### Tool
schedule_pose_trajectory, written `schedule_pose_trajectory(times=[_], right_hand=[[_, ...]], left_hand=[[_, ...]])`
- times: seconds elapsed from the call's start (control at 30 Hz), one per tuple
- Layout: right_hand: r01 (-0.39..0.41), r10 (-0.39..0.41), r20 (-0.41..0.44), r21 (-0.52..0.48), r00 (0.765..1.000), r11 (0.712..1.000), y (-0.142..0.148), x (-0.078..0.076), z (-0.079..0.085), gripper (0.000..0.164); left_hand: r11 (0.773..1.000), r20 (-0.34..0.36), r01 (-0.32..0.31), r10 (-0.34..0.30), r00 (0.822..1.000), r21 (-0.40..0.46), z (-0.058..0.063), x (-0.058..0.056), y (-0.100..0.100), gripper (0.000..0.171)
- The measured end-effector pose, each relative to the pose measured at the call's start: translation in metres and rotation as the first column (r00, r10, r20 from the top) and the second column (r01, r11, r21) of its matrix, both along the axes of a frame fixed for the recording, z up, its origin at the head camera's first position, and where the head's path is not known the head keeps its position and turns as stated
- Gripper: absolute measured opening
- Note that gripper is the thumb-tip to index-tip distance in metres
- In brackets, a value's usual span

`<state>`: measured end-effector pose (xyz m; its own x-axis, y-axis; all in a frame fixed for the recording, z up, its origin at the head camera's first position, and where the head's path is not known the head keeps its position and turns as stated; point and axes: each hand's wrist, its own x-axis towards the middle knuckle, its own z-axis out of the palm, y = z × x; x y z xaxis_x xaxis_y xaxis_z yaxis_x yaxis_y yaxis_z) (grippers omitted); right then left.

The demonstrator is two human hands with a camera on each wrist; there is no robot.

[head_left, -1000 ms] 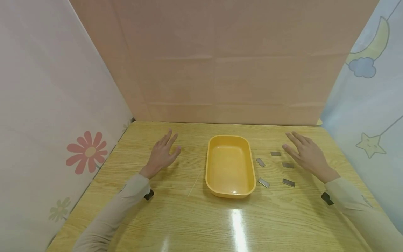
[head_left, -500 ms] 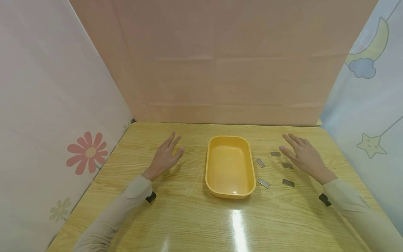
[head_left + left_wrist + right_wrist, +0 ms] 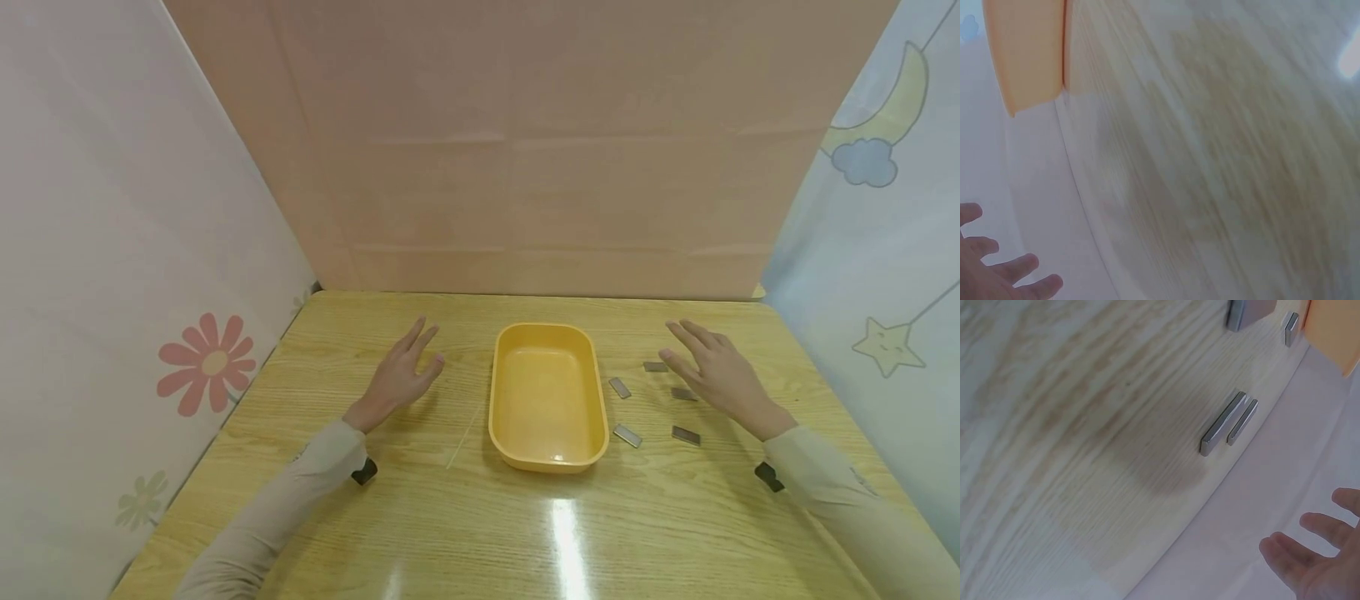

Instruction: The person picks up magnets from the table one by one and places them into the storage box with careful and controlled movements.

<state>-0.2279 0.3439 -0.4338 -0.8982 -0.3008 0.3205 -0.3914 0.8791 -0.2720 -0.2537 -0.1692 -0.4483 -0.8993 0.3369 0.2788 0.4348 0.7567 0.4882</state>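
Observation:
My left hand (image 3: 395,379) hovers over the left part of the table with fingers spread and nothing in it. Loosely extended fingers also show at the lower left of the left wrist view. On the other side, my right hand (image 3: 726,379) is held above the table, fingers relaxed and free of any object. Close by it lie several small flat grey rectangular metal-looking pieces, among them one piece (image 3: 683,393) near the palm, another piece (image 3: 656,367) by the thumb and a third piece (image 3: 686,435) nearer the front. Between the hands stands a yellow rectangular plastic basin (image 3: 547,392) with nothing inside.
Two more grey pieces lie along the basin's right side, one farther piece (image 3: 620,387) and one nearer piece (image 3: 627,435). A thin pale line (image 3: 462,442) runs on the wooden table (image 3: 465,533) left of the basin. Cloth screens (image 3: 510,167) enclose the back and sides.
Both hands have drifted slightly inward, the left to the right and the right to the left. The basin and grey pieces stay in place.

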Motion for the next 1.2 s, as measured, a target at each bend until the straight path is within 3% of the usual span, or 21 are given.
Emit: schedule_pose_trajectory(times=[0.27,0.53,1.2], right_hand=[[-0.014,0.014,-0.024,-0.007,1.0,1.0,-0.009,0.0,0.0,0.063],[-0.06,0.059,-0.074,-0.01,0.995,0.998,-0.017,0.001,0.002,0.062],[-0.103,0.103,-0.07,0.003,0.992,0.995,-0.032,0.004,0.005,0.059]], left_hand=[[0.999,0.032,0.024,-0.024,0.999,0.021,0.002,0.004,0.005,0.064],[0.998,0.01,0.064,-0.064,0.998,0.014,0.002,0.008,0.008,0.066],[0.993,0.014,0.117,-0.117,0.993,0.002,-0.003,0.012,0.013,0.069]])
